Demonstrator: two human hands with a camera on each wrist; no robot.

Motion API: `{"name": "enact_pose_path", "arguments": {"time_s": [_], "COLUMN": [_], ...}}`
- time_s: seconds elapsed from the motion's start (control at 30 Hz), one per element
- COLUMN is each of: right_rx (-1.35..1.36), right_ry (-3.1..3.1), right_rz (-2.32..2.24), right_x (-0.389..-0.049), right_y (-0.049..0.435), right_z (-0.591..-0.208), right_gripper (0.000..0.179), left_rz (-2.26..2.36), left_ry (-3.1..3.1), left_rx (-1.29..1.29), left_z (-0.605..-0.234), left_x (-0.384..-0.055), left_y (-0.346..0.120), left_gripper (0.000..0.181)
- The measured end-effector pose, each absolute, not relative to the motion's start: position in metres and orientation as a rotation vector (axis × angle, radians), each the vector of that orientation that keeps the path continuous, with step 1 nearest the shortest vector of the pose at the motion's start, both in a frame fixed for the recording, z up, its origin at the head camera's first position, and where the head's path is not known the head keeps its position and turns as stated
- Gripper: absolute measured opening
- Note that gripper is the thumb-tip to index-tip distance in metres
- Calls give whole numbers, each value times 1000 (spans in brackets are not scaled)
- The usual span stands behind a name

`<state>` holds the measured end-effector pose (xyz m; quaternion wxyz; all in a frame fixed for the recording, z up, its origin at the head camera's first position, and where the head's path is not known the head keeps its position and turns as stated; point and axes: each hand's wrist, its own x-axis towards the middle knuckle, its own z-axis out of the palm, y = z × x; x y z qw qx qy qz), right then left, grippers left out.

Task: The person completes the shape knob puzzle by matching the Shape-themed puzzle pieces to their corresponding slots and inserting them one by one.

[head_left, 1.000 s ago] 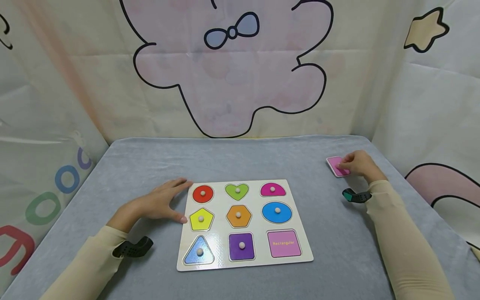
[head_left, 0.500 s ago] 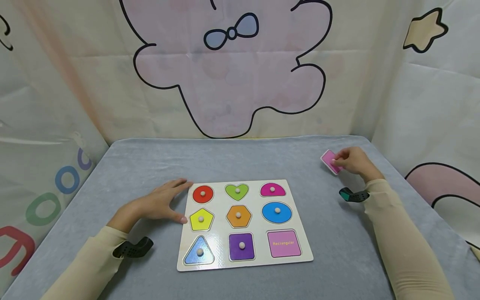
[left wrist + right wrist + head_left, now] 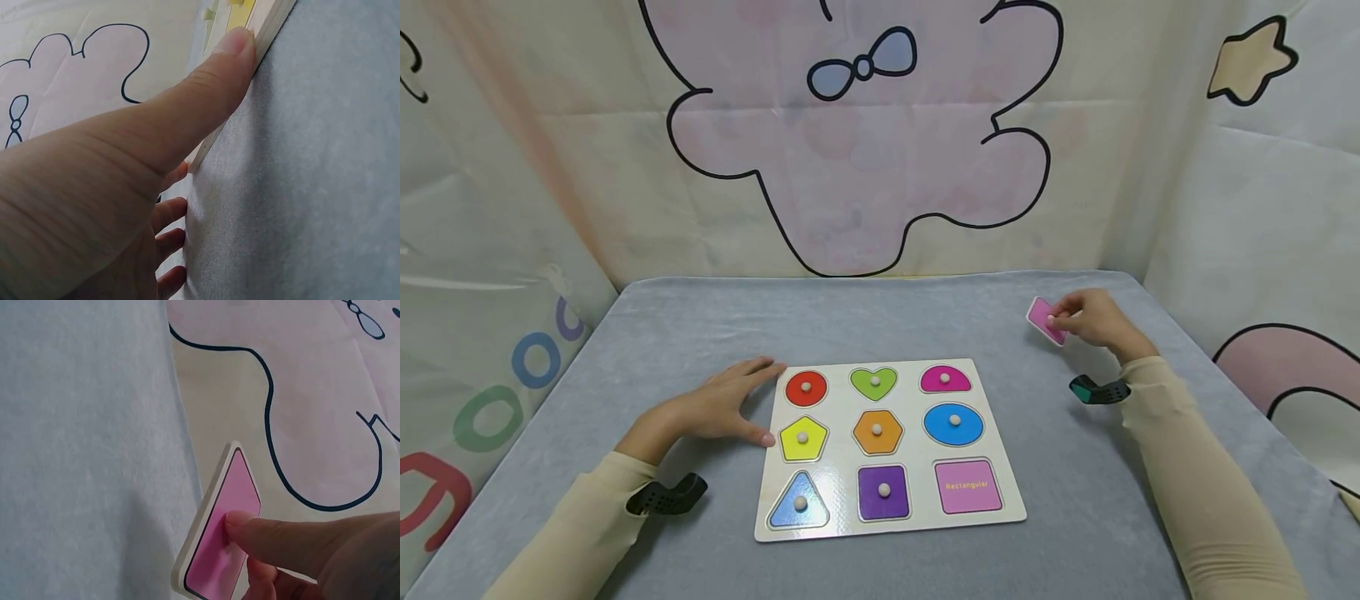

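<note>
Toward the table's far right, my right hand (image 3: 1093, 318) pinches a pink rectangular puzzle piece (image 3: 1042, 317) at its middle. The right wrist view shows the pink piece (image 3: 219, 550) tilted, white along its edge, with thumb and fingers meeting over its knob, which they hide. My left hand (image 3: 722, 400) lies at the left edge of the white puzzle board (image 3: 842, 492), fingers spread, thumb on the edge by the yellow pentagon (image 3: 802, 438). In the left wrist view the thumb (image 3: 234, 47) touches the board's side. The board's front right recess (image 3: 967, 500) is pink and reads "Rectangular".
Other knobbed pieces sit in the board: a red circle (image 3: 806, 388), green heart (image 3: 874, 382), magenta half circle (image 3: 946, 379), orange hexagon (image 3: 877, 432), blue oval (image 3: 953, 425), blue triangle (image 3: 798, 502) and purple square (image 3: 883, 492). A grey cloth (image 3: 850, 321) covers the table; a printed curtain (image 3: 850, 167) stands behind.
My right hand has moved left and slightly away with the pink piece, which has risen from the table and turned. My left hand and the board have stayed put.
</note>
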<state>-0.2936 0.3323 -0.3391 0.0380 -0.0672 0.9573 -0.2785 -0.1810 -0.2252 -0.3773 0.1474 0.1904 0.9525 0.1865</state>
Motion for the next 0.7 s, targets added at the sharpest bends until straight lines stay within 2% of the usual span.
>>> {"name": "enact_pose_path", "arguments": {"time_s": [0.37, 0.7], "right_rx": [-183, -286], "right_ry": [2888, 2892], "right_rz": [-856, -845], "right_x": [-287, -284], "right_y": [318, 308], "right_z": [-331, -326], "right_gripper": [30, 30], "left_rz": [535, 538], "left_ry": [2743, 2743], "left_rx": [568, 548], "left_z": [-378, -376], "left_x": [-181, -179], "left_y": [-226, -224], "left_gripper": [109, 110]}}
